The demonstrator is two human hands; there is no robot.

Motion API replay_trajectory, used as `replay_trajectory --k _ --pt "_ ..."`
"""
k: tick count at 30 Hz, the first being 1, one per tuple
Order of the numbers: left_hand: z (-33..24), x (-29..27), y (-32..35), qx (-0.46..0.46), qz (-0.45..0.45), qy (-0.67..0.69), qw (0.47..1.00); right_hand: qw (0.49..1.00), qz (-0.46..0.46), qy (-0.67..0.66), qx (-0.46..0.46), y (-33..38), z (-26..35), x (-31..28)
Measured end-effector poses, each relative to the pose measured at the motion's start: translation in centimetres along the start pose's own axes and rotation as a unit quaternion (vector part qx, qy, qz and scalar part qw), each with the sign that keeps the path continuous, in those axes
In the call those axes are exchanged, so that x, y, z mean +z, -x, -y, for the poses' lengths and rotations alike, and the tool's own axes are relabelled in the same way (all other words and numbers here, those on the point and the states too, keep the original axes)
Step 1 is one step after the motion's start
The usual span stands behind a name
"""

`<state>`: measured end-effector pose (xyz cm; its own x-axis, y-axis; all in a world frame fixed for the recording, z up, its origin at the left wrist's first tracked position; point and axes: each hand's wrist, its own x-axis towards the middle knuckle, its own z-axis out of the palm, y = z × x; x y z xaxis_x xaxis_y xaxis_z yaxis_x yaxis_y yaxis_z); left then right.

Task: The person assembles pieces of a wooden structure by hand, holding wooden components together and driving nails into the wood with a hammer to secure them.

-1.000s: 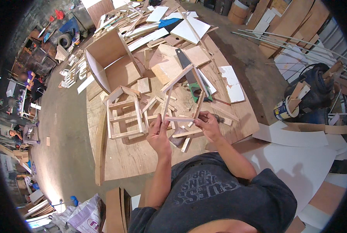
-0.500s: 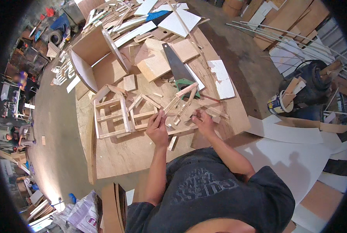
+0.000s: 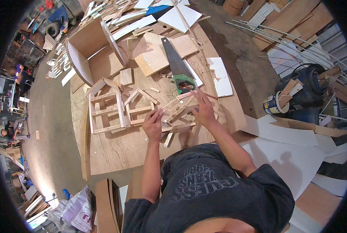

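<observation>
My left hand point(image 3: 153, 123) is closed on the near end of a thin pale wooden strip point(image 3: 174, 103), which slants up to the right above the workbench. At its far end my right hand point(image 3: 205, 112) reaches up with fingers stretched and apart, the fingertips touching the strip. A small dark item shows near the right thumb, too unclear to name. Just beyond lies a handsaw point(image 3: 175, 58) with a green handle. Left of my hands stands a small slatted wooden frame point(image 3: 108, 112), beside an angled frame of joined strips point(image 3: 140, 106).
The plywood workbench point(image 3: 115, 157) carries an open curved-sided box point(image 3: 97, 52), square boards point(image 3: 152, 54), a white panel point(image 3: 221, 77) and a heap of offcuts at the far end. Right of it stand a bucket of scraps point(image 3: 275, 105) and white sheets point(image 3: 282, 155). Other people are far left.
The wooden strip has tilted lower at its far end. My right hand has moved up from below to that end, its fingers spreading from a pinch. The whole view has shifted slightly.
</observation>
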<state>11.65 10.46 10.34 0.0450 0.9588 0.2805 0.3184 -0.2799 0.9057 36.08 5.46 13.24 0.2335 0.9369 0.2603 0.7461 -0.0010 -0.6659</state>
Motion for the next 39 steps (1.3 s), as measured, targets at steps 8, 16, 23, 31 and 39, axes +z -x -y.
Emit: replay_trajectory --k 8,16,23,31,39 --pt "2.2 -1.8 -0.8 0.034 0.040 0.014 0.999 0.999 -0.023 0.028 -0.029 -1.6 -0.8 2.7" --pt "3.6 -2.7 -1.4 0.093 0.051 -0.035 0.994 0.996 -0.076 0.020 -0.031 -2.0 0.0 3.6" --pt "5.3 -2.0 -0.2 0.066 0.021 -0.038 0.997 0.996 -0.063 0.055 -0.016 -1.8 0.8 3.6" --pt "5.5 -1.0 -0.2 0.047 0.005 -0.003 0.999 0.982 0.007 0.132 -0.132 -2.2 7.3 3.4" --pt "4.7 -0.9 -0.2 0.049 0.016 0.029 0.998 0.955 0.121 0.182 -0.198 -3.2 5.8 8.0"
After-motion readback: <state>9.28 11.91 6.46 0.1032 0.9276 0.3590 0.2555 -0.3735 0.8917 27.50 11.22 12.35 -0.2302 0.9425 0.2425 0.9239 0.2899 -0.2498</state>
